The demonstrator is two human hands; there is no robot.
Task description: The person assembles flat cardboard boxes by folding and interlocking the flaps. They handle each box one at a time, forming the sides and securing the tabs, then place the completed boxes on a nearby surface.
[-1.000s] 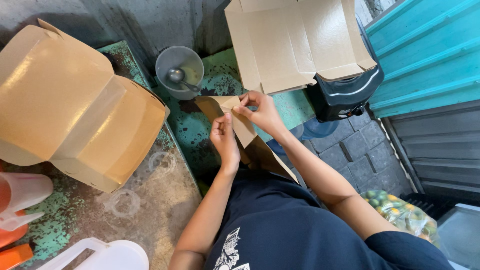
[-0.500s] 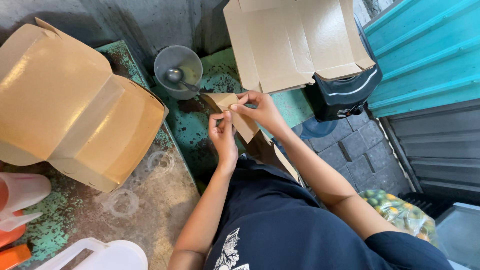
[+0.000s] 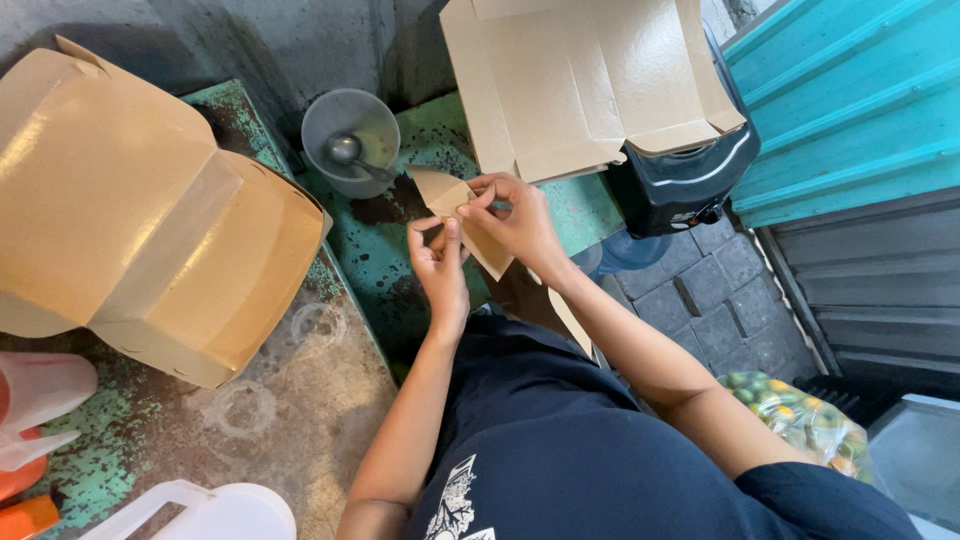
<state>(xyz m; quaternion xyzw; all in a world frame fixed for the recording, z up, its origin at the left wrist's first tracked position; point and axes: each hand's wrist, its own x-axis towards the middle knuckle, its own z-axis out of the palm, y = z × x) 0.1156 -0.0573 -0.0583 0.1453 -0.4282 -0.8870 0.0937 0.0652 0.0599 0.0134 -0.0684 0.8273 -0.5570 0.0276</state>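
Both my hands work a flat brown paper box blank (image 3: 452, 205) held over the green worn table (image 3: 380, 250). My left hand (image 3: 440, 265) pinches its lower left edge with thumb and fingers. My right hand (image 3: 515, 220) grips the upper right part and folds a flap with its fingertips. The rest of the blank hangs down toward my lap, partly hidden behind my arms. A grey cup (image 3: 350, 140) with a metal spoon in it stands just beyond the blank.
A stack of folded brown boxes (image 3: 150, 210) fills the left. An open cardboard box (image 3: 580, 80) rests on a black appliance (image 3: 680, 185). White plastic jugs (image 3: 40, 390) stand lower left; a bag of green fruit (image 3: 800, 415) lies by a teal corrugated wall (image 3: 850, 100).
The camera has shifted slightly. My hands have moved the paper blank up a little toward the cup and turned a flap at its top.
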